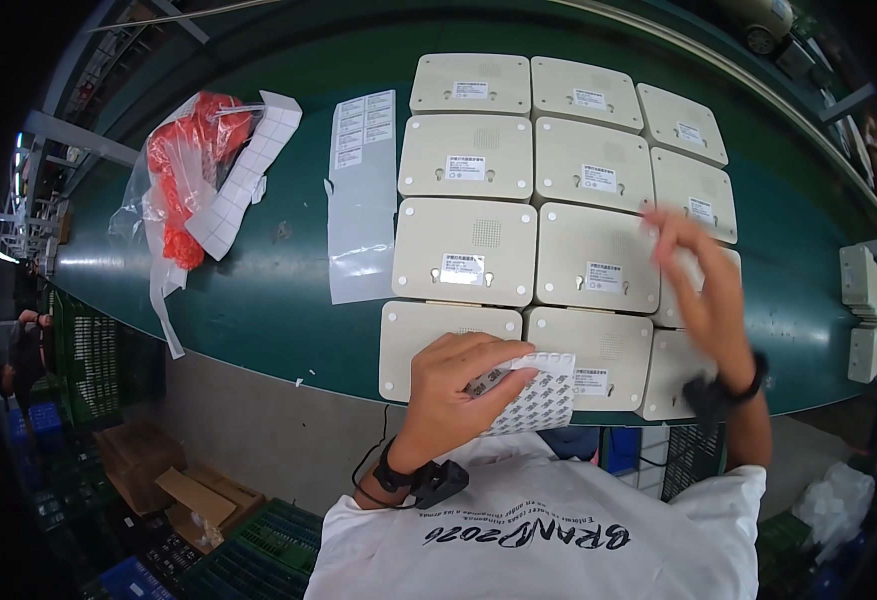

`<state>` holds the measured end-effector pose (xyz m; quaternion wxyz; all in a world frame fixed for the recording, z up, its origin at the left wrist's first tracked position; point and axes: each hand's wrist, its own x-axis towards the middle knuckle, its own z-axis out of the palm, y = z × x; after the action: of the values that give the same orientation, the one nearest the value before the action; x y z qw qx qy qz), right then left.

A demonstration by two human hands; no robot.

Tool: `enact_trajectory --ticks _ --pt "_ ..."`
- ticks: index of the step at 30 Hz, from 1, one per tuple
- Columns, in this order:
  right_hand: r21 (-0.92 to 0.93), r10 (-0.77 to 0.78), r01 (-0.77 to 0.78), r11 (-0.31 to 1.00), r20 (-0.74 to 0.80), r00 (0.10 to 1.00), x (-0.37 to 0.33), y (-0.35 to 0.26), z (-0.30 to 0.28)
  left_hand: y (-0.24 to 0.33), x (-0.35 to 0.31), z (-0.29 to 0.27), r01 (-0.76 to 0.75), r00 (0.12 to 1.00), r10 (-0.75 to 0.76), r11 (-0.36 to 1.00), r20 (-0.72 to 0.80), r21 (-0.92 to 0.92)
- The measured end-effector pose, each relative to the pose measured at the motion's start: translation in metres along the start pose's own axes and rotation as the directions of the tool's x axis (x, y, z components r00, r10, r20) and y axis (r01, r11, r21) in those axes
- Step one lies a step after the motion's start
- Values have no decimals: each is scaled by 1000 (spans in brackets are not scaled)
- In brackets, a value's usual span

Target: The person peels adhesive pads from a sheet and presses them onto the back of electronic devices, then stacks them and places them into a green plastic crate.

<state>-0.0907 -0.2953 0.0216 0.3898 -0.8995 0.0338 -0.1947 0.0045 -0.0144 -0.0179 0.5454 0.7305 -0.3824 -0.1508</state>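
Left hand (463, 385): thumb and fingers pinch a curled adhesive sheet (543, 400), above the near row of housings.
Adhesive sheet: gripped at its left side, close to the shirt (538, 530); small grey repeated print covers the face, with white pieces along the upper edge.
Right hand (693, 265): raised, fingers bent, tips blurred near the upper right corner of the middle housing in the second row from the person; whether they pinch anything or touch the plastic, I cannot tell.
Cream plastic housings (518, 245): twelve, laid in three columns of four on the green tabletop (268, 300), edges close together; the right column sits slightly askew.
Housing faces: rounded corners, with white printed labels (463, 269), keyhole slots and dotted grilles on those in plain sight; hands and sheet partly cover the near ones.
Label backing (362, 235): grey, flat, left of the housings; labels remain at its far end.
Plastic bag (183, 165): clear and red, crumpled, farther left, beside a white gridded sheet (243, 185).
Wrist straps: black, one on each wrist.
Far right: more cream housings (866, 285), stacked.
Floor, lower left: cardboard box (138, 465) and green crates (248, 555).
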Motion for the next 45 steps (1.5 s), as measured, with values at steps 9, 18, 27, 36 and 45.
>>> enact_trajectory --ticks 9,18,27,36,45 --pt "-169 195 -175 970 112 974 32 86 -14 -2 1 -3 17 999 -16 999 32 -27" --pt "-320 114 -75 945 107 988 34 83 -15 -4 3 -2 6 999 -5 1000 41 -20" --pt "-287 117 -115 951 -8 993 44 86 -13 -5 0 1 -11 1000 12 1000 24 -2" --pt "-402 471 -275 873 550 690 121 90 -49 -5 -1 1 6 999 -6 1000 32 -3" --pt "-289 411 -305 908 462 786 92 95 -55 -3 -3 0 -24 999 24 1000 26 10"
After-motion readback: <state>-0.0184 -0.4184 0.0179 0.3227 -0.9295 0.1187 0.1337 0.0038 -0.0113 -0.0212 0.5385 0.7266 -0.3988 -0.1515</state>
